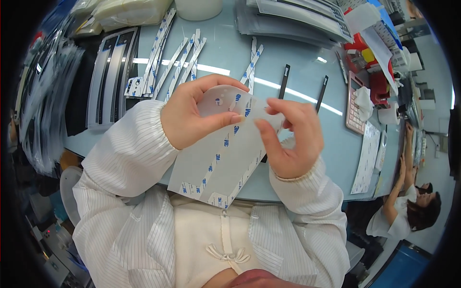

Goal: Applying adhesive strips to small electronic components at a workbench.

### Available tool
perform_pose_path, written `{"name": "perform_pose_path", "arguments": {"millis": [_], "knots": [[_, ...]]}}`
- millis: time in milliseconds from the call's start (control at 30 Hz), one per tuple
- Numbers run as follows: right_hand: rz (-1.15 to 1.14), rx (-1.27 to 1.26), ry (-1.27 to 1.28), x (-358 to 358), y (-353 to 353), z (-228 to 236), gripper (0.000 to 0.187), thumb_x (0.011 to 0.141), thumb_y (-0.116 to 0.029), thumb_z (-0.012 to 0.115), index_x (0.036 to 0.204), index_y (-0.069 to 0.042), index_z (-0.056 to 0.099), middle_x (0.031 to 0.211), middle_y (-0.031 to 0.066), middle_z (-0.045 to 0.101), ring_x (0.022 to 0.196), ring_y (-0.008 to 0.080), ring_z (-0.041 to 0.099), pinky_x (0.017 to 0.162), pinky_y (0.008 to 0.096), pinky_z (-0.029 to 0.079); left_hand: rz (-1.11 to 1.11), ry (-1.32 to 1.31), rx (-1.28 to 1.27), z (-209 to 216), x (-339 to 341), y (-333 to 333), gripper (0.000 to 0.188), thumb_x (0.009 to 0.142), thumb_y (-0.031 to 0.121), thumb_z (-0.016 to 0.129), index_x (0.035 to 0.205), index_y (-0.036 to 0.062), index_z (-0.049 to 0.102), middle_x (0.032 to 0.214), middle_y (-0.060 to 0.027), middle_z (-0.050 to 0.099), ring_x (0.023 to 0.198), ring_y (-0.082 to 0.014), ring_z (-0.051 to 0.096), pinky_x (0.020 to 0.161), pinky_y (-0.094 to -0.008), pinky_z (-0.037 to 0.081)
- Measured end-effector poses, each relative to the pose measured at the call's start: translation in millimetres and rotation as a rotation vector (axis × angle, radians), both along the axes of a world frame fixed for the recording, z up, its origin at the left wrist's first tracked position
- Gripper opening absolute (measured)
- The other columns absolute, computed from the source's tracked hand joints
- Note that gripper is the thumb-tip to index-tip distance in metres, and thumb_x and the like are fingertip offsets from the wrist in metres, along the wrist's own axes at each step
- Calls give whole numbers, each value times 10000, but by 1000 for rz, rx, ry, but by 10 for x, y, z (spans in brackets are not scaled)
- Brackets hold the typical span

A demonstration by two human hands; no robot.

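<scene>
A thin translucent grey sheet (211,158) tilts in front of me, with adhesive strips (218,156) carrying blue-printed liners along its length and near its lower edge. My left hand (194,113) is closed round its upper left part, thumb on the near face and fingers behind, bending the top into a curve. At the upper right edge hovers my right hand (293,137), slightly blurred. Its thumb and index finger are curved with a gap between the tips, and I see nothing clearly held there.
Loose printed adhesive strips (187,62) lie beyond my left hand, and two slim black strips (284,81) beyond my right. Stacked clear panels (293,24) stand at the back, more panels (111,79) at left. A pink calculator (354,108) lies right; a co-worker (403,211) is farther right.
</scene>
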State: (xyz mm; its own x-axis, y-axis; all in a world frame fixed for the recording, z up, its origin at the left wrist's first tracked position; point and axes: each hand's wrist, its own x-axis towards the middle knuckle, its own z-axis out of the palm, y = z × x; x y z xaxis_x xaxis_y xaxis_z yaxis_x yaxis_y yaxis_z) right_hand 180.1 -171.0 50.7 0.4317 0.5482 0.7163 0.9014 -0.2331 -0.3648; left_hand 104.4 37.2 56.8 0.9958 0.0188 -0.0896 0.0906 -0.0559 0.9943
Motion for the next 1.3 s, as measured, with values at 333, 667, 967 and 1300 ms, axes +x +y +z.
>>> {"name": "perform_pose_path", "arguments": {"millis": [333, 667, 967, 1300], "knots": [[54, 32, 557, 15, 129, -49, 152, 839, -51, 760, 963, -22, 677, 817, 1, 633, 597, 35, 440, 526, 198, 318, -20, 59, -84, -8, 1, -12, 283, 908, 147, 687, 1173, 50, 655, 1042, -77, 694, 960, -168, 668, 849, -307, 541], [29, 43, 732, -44, 173, -42, 97, 883, -52, 726, 942, -1, 667, 810, -12, 634, 623, 37, 487, 559, 186, 378, 34, 23, -96, -36, -15, -6, 220, 930, 107, 635, 1142, 60, 671, 1025, -70, 690, 976, -153, 654, 841, -292, 530], [54, 5, 689, -21, 199, 23, 81, 895, -39, 706, 929, 0, 643, 821, -5, 617, 625, 43, 476, 557, 191, 371, 82, -151, 58, -151, 40, 18, 220, 904, 90, 648, 1121, 58, 675, 912, -70, 710, 833, -142, 684, 746, -276, 540], [141, 16, 193, -259, 298, 358, 125, 840, 52, 714, 912, 9, 621, 861, 85, 610, 619, 86, 499, 539, 200, 406, 285, -341, 703, -329, 238, 277, 280, 900, 27, 611, 1179, 46, 622, 897, -186, 715, 816, -320, 703, 748, -399, 552]]}}
